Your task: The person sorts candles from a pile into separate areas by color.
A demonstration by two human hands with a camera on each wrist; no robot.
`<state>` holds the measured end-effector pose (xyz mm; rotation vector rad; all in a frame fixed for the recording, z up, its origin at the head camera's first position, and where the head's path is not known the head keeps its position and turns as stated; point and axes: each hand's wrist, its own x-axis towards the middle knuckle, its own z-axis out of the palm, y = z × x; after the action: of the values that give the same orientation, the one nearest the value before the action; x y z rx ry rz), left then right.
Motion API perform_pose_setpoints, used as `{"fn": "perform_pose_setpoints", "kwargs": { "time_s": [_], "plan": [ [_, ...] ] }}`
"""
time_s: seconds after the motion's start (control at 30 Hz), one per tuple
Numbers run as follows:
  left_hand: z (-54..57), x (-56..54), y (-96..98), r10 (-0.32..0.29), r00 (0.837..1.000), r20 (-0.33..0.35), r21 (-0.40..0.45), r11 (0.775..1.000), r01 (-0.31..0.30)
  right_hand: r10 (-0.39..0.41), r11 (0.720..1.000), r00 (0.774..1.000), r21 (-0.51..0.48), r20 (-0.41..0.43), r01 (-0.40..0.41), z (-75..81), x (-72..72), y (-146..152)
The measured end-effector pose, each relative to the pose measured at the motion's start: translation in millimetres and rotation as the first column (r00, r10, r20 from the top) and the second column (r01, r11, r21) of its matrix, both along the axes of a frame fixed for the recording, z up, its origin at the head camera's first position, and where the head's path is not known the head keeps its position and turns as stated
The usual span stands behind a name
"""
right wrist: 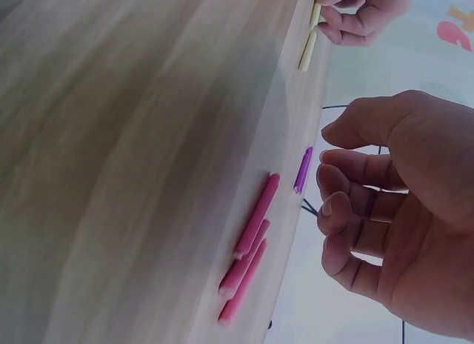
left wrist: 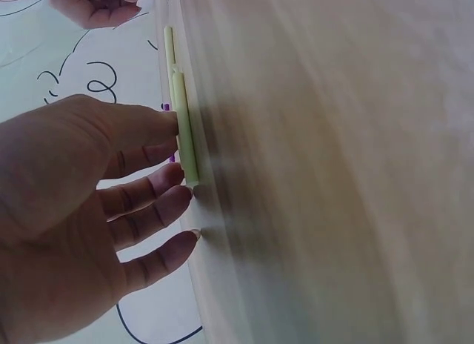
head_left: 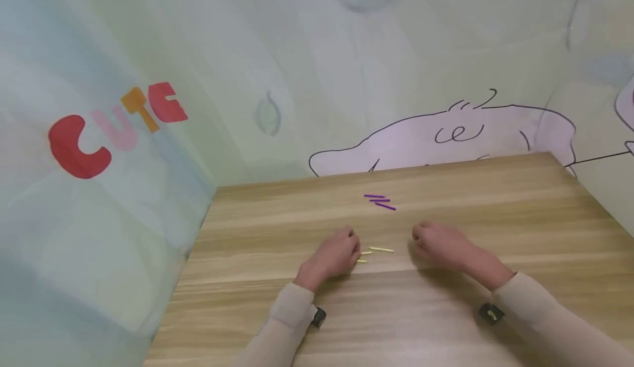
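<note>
Three thin yellow sticks [head_left: 381, 250] lie on the wooden table, two of them partly covered by my left hand [head_left: 334, 252]. In the left wrist view, the thumb and fingertips meet the edge of a yellow stick [left wrist: 187, 140], with the fingers loosely bent and no grip visible around it. My right hand [head_left: 441, 245] hovers to the right with loosely curled fingers and nothing between them. Below it, several red-pink sticks [right wrist: 257, 218] lie close together in the right wrist view; the hand hides them from the head view. Three purple sticks [head_left: 380, 200] lie farther back.
The wood-grain table [head_left: 277, 213] ends at a printed cloth backdrop [head_left: 277, 53] behind and at the left. A dark wrist camera [head_left: 491, 313] sits under the right sleeve, another [head_left: 319, 317] by the left sleeve.
</note>
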<state>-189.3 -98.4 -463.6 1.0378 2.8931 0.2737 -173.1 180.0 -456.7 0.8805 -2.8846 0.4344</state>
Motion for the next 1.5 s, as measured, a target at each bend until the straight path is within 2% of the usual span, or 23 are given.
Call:
{"fn": "perform_pose_setpoints", "kwargs": {
  "time_s": [0.2,0.67,1.03,1.3,1.5],
  "plan": [
    [-1.2,2.7,-0.1,0.007,1.000,0.002,0.007,1.000,-0.007,0.024,1.000,0.999,-0.005,-0.034,-0.024,-2.1,0.6,-6.3],
    [1.9,0.1,0.6,0.015,1.000,-0.003,0.018,1.000,-0.015,0.040,0.998,0.999,0.039,0.007,-0.040,4.6,-4.2,-21.3],
    [4.5,1.7,1.6,0.017,1.000,-0.002,0.007,1.000,-0.017,0.071,0.997,0.997,0.022,-0.004,-0.071,-4.6,-5.2,-35.6],
    [1.3,1.4,1.5,0.009,1.000,-0.006,0.004,1.000,-0.009,0.081,0.996,0.996,0.019,0.032,-0.082,-7.9,-6.9,-41.1],
    [0.2,1.4,0.9,0.005,1.000,-0.015,0.010,1.000,-0.004,0.091,0.996,0.996,0.021,0.020,-0.092,-11.3,-8.1,-41.7]
  ]
}}
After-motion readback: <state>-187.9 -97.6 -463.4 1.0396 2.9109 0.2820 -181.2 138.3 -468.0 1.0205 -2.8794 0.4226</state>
